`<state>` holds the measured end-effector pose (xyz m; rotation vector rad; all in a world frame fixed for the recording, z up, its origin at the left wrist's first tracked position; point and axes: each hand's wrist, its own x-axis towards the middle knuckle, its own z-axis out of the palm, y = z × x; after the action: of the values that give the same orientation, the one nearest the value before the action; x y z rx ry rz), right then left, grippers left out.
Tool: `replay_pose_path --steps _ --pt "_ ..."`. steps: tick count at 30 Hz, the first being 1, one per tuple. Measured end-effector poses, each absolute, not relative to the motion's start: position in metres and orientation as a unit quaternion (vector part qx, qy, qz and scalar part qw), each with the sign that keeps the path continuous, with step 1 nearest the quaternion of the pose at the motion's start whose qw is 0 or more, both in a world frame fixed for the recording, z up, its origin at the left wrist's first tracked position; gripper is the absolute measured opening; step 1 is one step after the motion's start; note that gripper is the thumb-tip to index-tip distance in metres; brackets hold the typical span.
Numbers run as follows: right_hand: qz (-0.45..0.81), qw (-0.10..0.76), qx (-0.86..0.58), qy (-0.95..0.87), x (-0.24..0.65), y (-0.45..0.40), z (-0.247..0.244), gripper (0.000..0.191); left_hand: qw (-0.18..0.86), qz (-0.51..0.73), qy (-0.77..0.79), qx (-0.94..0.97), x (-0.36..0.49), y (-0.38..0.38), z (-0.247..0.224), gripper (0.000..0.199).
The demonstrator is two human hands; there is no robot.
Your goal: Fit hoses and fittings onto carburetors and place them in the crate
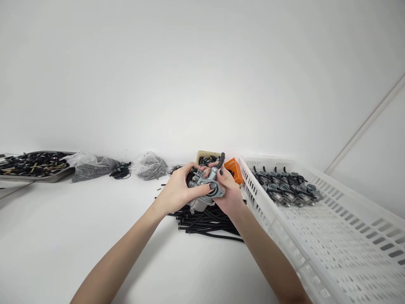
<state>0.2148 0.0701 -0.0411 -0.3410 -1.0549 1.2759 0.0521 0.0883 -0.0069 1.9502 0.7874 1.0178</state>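
Carburetor: the metal carburetor (199, 203) is held up over the black hoses (205, 226) heaped on the desk (79, 236).
Left hand: the left hand (175, 188) grips the body from its side, thumb across the round opening.
Right hand: the right hand (231, 195) grasps the other side, thumb near the base of the rubber elbow (221, 160).
Drop risk: a loosened thumb on smooth metal could let the body slip onto the hoses.
Elbow risk: sideways finger pressure might twist or loosen it; how firmly it is seated cannot be told.
Crate risk: swinging right too low could strike the white crate (268, 204) or jostle the crated carburetors (284, 188).
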Motion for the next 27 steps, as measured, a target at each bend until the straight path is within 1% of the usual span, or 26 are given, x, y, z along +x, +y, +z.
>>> replay_pose_path --steps 8,13,18,21,27 --pt "0.552 0.685 -0.175 -0.442 0.2096 0.0714 -0.0394 0.034 0.379 0.397 0.325 0.770 0.0527 0.0847 -0.0073 0.041" --pt "0.555 0.682 -0.176 -0.442 0.2095 0.0718 -0.0399 0.038 0.368 0.393 0.334 0.774 0.0532 0.0828 -0.0062 0.041" --pt "0.571 0.653 -0.144 -0.477 0.2142 0.0705 -0.0408 0.031 0.375 0.403 0.318 0.772 0.0520 0.0837 -0.0062 0.040" --pt "0.587 0.638 -0.140 -0.479 0.2172 0.0704 -0.0422 0.032 0.378 0.407 0.306 0.773 0.0507 0.0860 -0.0071 0.041" --pt "0.573 0.650 -0.170 -0.470 0.2175 0.0737 -0.0461 0.030 0.374 0.409 0.312 0.771 0.0498 0.0879 -0.0076 0.042"
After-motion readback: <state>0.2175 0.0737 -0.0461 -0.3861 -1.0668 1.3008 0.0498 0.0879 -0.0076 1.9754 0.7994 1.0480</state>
